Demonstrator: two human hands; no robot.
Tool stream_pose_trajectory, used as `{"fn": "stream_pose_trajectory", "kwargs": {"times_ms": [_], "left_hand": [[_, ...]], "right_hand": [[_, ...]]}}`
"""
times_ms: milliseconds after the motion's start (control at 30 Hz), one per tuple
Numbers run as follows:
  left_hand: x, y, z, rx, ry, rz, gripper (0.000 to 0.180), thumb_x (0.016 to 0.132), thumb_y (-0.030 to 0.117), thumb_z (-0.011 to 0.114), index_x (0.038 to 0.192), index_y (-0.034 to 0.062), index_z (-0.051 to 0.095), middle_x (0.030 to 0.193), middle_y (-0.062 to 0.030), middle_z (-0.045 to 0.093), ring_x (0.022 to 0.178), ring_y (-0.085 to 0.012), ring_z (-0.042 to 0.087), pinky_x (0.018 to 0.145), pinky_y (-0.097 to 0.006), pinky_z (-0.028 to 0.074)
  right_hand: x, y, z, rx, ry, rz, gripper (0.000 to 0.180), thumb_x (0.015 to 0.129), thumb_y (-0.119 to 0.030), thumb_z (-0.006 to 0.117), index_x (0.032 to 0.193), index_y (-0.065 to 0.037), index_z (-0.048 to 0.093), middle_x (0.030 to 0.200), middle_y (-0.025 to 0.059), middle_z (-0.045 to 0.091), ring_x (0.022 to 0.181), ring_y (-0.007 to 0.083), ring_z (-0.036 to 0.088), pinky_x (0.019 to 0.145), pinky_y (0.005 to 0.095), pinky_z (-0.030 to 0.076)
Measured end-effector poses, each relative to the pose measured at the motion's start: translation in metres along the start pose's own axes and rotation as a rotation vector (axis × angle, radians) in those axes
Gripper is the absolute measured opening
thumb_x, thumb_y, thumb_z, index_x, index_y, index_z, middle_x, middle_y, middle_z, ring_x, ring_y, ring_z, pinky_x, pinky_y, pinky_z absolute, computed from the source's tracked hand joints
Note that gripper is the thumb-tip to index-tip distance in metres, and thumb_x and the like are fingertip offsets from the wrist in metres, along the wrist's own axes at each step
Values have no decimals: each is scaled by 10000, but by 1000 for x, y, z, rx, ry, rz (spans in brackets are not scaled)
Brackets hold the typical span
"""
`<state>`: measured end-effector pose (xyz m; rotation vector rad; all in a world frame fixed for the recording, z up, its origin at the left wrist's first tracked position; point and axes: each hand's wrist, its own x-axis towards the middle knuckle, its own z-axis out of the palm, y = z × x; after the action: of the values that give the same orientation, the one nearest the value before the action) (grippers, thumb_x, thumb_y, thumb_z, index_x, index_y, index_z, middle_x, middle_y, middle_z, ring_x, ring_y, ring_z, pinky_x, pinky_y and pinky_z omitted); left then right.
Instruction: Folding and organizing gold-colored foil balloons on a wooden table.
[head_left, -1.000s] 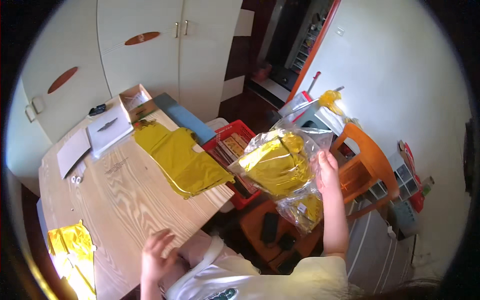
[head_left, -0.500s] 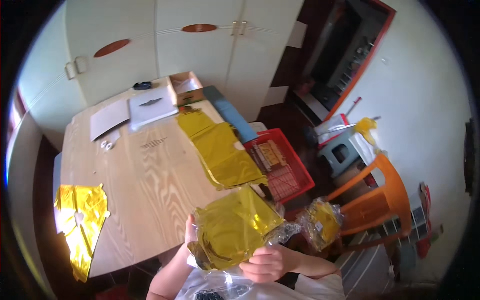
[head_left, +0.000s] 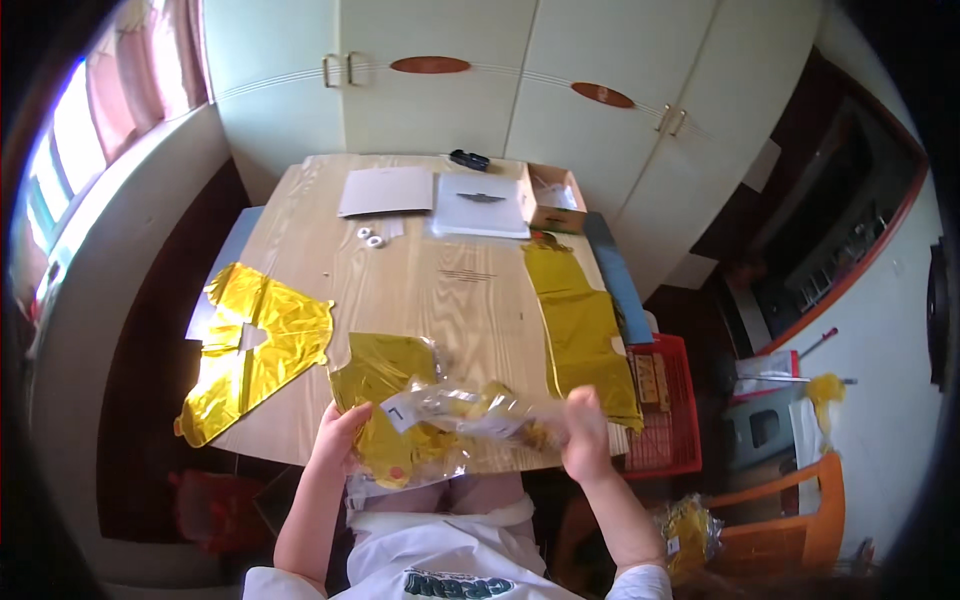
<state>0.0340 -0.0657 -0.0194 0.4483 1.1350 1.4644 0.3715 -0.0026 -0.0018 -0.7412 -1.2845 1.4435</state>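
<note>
My left hand [head_left: 345,430] is closed on the edge of a flat, folded gold foil balloon [head_left: 375,365] at the table's near edge. A clear plastic bag [head_left: 490,408] with a white label stretches from the foil across to my right hand [head_left: 587,435], whose fingers, smeared by motion, are closed on its right end. Some gold shows through the bag; I cannot tell how much of the foil is inside. To the left lies an unfolded gold foil balloon [head_left: 285,320] with a hole in it. Another folded gold foil balloon [head_left: 575,320] rests along the table's right side.
At the back of the wooden table [head_left: 400,290] are a grey sheet [head_left: 388,192], a translucent white case [head_left: 478,215], an open box [head_left: 555,205] and two small white rolls [head_left: 370,238]. A red crate [head_left: 690,400] and an orange chair [head_left: 820,510] with bagged gold foil [head_left: 688,530] are at right.
The view has swung left. My right hand has moved away from my left, drawing the clear bag out sideways; before, both hands held the foil packet close together.
</note>
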Motion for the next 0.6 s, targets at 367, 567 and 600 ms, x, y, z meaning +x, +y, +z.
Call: {"fn": "stream_pose_trajectory", "kwargs": {"times_ms": [367, 567, 600], "left_hand": [[-7, 7, -32, -27, -68, -118, 355, 865, -1, 496, 1219, -29, 484, 1112, -153, 615, 962, -258, 656, 780, -408, 582], [-9, -6, -31, 1028, 203, 644, 650, 816, 12, 614, 1386, -6, 301, 1312, -228, 432, 1194, -314, 472, 967, -393, 423], [-15, 3, -20, 1135, 233, 740, 670, 808, 23, 630, 1391, 0, 300, 1315, -231, 421, 1205, -325, 457, 975, -401, 414]], "right_hand": [[60, -35, 44, 1013, 26, 404, 318, 1011, -275, 399, 1203, -37, 489, 1180, 131, 596, 1109, 287, 577, 957, 488, 479], [60, -45, 62, 1117, -107, 480, 378, 991, -308, 450, 1252, -35, 452, 1226, 165, 563, 1081, 307, 590, 884, 463, 522], [60, -49, 68, 966, -47, 370, 357, 988, -307, 458, 1229, -44, 461, 1202, 158, 577, 1061, 298, 599, 868, 454, 526]]}}
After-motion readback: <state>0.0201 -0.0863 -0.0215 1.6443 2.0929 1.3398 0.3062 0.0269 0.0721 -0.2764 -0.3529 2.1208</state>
